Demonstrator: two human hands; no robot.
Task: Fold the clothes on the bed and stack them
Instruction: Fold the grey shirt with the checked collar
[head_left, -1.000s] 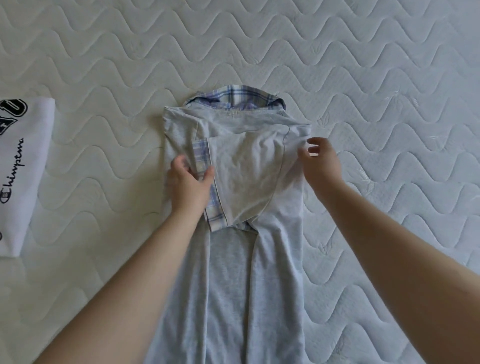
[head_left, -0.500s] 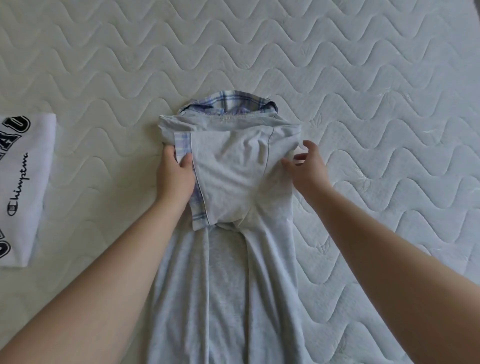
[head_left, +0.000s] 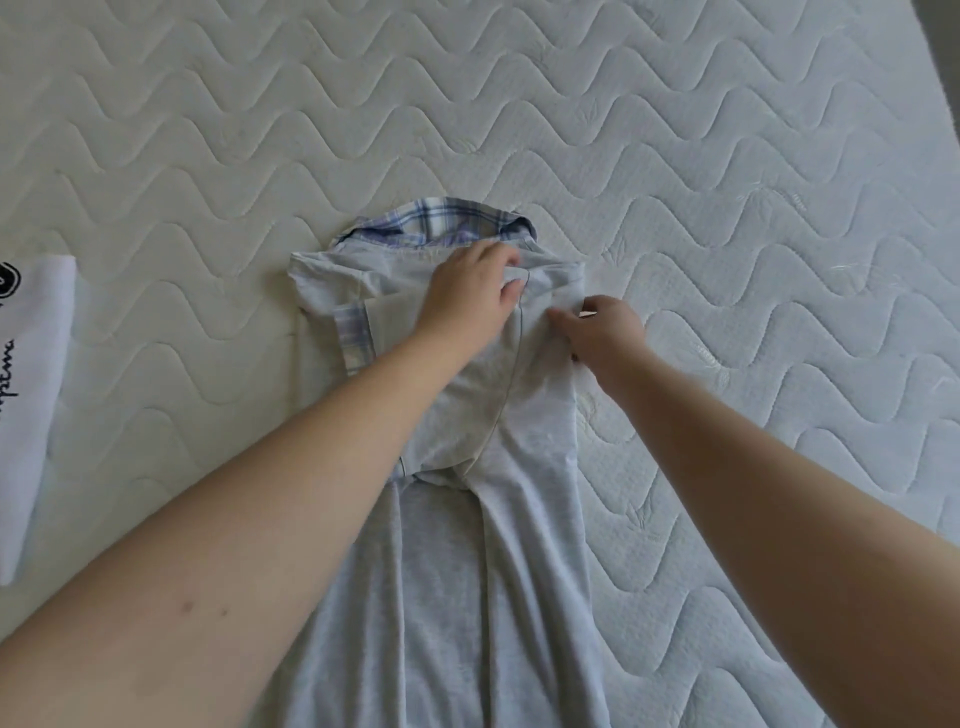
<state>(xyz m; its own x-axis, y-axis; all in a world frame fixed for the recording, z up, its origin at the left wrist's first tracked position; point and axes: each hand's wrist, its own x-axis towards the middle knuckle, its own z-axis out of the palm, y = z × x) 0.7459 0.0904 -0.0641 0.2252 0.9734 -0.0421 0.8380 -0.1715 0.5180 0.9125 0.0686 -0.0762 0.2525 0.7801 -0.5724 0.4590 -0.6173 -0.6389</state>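
bed (head_left: 727, 156) – white wave-quilted mattress | grey shirt (head_left: 467, 597) mid-bed, sleeves folded in, plaid collar (head_left: 441, 223) at far end | white printed garment (head_left: 36, 364) folded, far left | left hand (head_left: 467, 296) flat on upper shirt, fingers relaxed | right hand (head_left: 605, 327) – fingers pinch shirt's right edge

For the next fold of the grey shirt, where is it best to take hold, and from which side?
Probably the bottom hem of the grey shirt, at its two corners, coming from the near side. The sleeves already lie folded in under the left hand and right hand, and the long body stretches flat toward the person.
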